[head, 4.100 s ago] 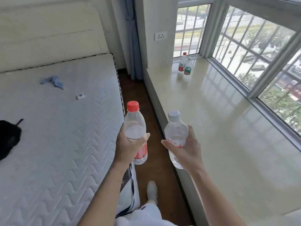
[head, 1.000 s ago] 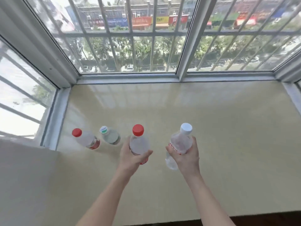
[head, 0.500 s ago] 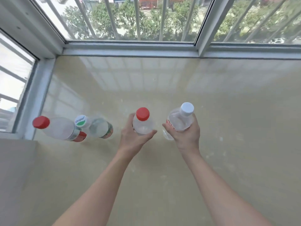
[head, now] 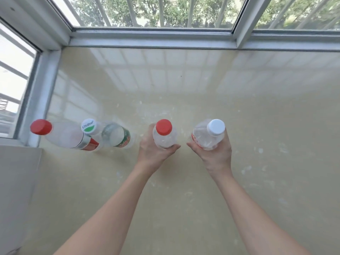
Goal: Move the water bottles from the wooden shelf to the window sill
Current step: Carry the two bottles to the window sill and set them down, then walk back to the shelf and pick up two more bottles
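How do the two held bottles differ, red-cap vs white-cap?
The red-cap bottle is in the left hand, the white-cap bottle in the right hand. The red-cap bottle is seen almost cap-on; the white-cap bottle appears tilted, cap rightward. Caps: red versus white. Both are clear plastic, gripped round the body.

Our left grip (head: 152, 153) curls round a red-capped bottle (head: 164, 136), our right grip (head: 216, 155) round a white-capped bottle (head: 206, 136), over the window sill (head: 184, 92). A taller red-capped bottle (head: 66, 137) and a green-labelled bottle (head: 116, 135) stand leftward.
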### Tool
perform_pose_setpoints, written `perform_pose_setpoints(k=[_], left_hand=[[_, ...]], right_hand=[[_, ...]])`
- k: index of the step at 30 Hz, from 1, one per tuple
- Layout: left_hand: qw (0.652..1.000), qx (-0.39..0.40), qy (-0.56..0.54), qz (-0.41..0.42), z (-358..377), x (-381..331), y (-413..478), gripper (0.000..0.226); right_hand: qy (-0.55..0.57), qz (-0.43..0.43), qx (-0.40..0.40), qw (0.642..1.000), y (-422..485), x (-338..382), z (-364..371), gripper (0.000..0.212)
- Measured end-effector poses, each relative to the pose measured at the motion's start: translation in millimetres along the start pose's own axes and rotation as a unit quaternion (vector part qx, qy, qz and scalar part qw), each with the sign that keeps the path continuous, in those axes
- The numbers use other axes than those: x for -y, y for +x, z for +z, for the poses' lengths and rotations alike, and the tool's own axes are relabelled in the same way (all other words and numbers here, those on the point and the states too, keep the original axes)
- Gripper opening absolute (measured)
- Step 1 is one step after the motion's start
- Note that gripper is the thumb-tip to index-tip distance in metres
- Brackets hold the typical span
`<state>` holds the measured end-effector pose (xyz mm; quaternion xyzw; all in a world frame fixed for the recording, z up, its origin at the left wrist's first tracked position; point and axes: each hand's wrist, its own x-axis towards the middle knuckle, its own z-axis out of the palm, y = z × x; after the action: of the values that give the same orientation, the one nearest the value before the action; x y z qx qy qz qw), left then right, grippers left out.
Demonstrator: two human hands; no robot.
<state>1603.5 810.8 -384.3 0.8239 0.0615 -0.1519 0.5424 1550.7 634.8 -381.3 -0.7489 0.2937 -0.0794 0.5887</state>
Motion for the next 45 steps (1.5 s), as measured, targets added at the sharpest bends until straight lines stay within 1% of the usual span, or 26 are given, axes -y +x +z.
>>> perform_pose_setpoints(k=[4, 10, 13, 17, 20, 22, 23, 25, 28, 31, 33, 37, 45], left_hand=[[1.000, -0.010, 0.010, 0.001, 2.1, 6.6, 0.9, 0.055], [0.999, -0.007, 0.046, 0.019, -1.7, 10.5, 4.0, 0.053], [0.999, 0.005, 0.049, 0.022, -3.8, 11.7, 4.4, 0.061], [0.996, 0.017, 0.086, 0.023, -8.0, 14.2, -0.3, 0.076], [0.980, 0.015, 0.196, 0.029, -14.4, 12.4, -18.2, 0.076], [0.968, 0.006, 0.249, 0.021, -20.6, 10.6, -36.3, 0.081], [0.963, 0.009, 0.268, 0.012, -24.3, 8.4, -47.2, 0.084], [0.945, 0.017, 0.326, 0.006, -33.8, 2.6, -70.0, 0.085], [0.910, 0.011, 0.410, 0.057, -49.8, -6.3, -100.6, 0.079], [0.889, -0.022, 0.444, 0.104, -70.8, -26.8, -124.1, 0.067], [0.876, -0.048, 0.457, 0.144, -86.9, -48.3, -137.9, 0.062], [0.861, -0.084, 0.450, 0.222, -115.8, -101.9, -159.2, 0.063], [0.844, -0.124, 0.418, 0.312, -160.8, -226.6, -166.4, 0.059]], right_hand=[[-0.032, 0.015, 0.010, 0.999, 2.5, -5.7, 1.1, 0.066], [-0.042, 0.012, 0.023, 0.999, 7.3, -7.0, 0.6, 0.057], [-0.037, 0.012, 0.031, 0.999, 7.2, -6.9, 0.6, 0.058], [-0.035, 0.018, 0.061, 0.997, 6.5, -3.8, -3.8, 0.068], [-0.102, 0.007, 0.075, 0.992, 3.7, -0.3, -14.0, 0.074], [-0.186, 0.000, 0.086, 0.979, 0.4, 0.6, -25.2, 0.076], [-0.240, 0.007, 0.099, 0.966, -2.7, 3.2, -32.5, 0.077], [-0.349, 0.019, 0.127, 0.928, -10.6, 12.7, -47.7, 0.078], [-0.457, -0.026, 0.145, 0.877, -25.4, 37.1, -69.5, 0.072], [-0.506, -0.070, 0.132, 0.850, -41.4, 72.2, -88.5, 0.060], [-0.521, -0.103, 0.108, 0.841, -52.5, 97.5, -99.2, 0.054], [-0.531, -0.180, 0.046, 0.827, -73.2, 149.6, -112.6, 0.045], [-0.492, -0.306, -0.032, 0.814, -119.3, 277.3, -106.7, 0.047]])
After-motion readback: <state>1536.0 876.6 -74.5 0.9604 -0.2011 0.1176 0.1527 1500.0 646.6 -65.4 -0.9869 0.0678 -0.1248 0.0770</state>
